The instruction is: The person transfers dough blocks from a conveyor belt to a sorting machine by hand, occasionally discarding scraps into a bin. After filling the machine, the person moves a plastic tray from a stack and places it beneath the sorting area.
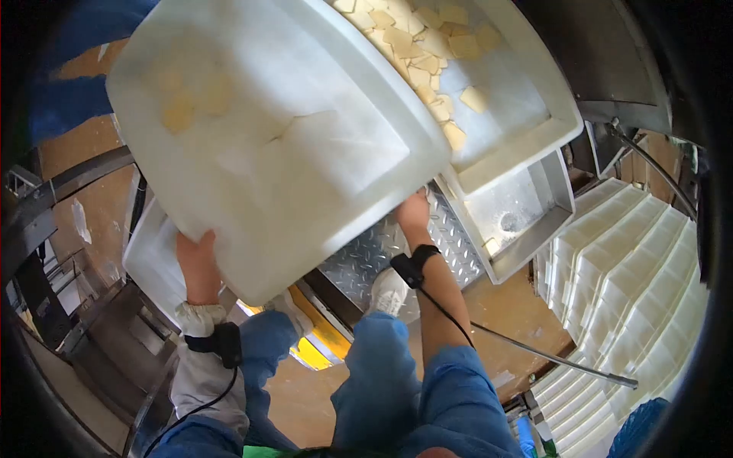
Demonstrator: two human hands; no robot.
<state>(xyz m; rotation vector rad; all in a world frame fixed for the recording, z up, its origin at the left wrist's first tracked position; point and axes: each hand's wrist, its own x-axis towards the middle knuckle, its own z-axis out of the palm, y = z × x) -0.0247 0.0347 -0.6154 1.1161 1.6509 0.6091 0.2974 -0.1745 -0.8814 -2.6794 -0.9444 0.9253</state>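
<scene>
Tipping the large white translucent plastic tub (pixel 282 130) is the work we have in hand. It fills the space above and between both hands, upturned, with its mouth facing away from us. Beyond the right hand sits the second white plastic tub (pixel 519 114), and the tilted one overlaps its near rim. We judge that this overlap should be kept, so nothing drops into the gap. Well to the right of the right hand stands a stack of white plastic trays (pixel 626 267), apart from the pour. Just beyond and below the right hand lies the rectangular stainless steel tray (pixel 534 221), under the second tub. Beneath that hand is the grey diamond-plate steel step (pixel 366 259); footing there matters, we think, with the load raised.

Our left hand (pixel 197 263) is clenched on the low edge of the tilted tub. Our right hand (pixel 413 214) presses against the opposite edge; its fingers are hidden behind the wall, so we cannot tell how they close. Raising the left side slowly would likely keep the flow even.

Pale yellow square pieces (pixel 427 46) lie heaped in the second tub, and a few show through the tilted tub's base, above the left hand.
</scene>
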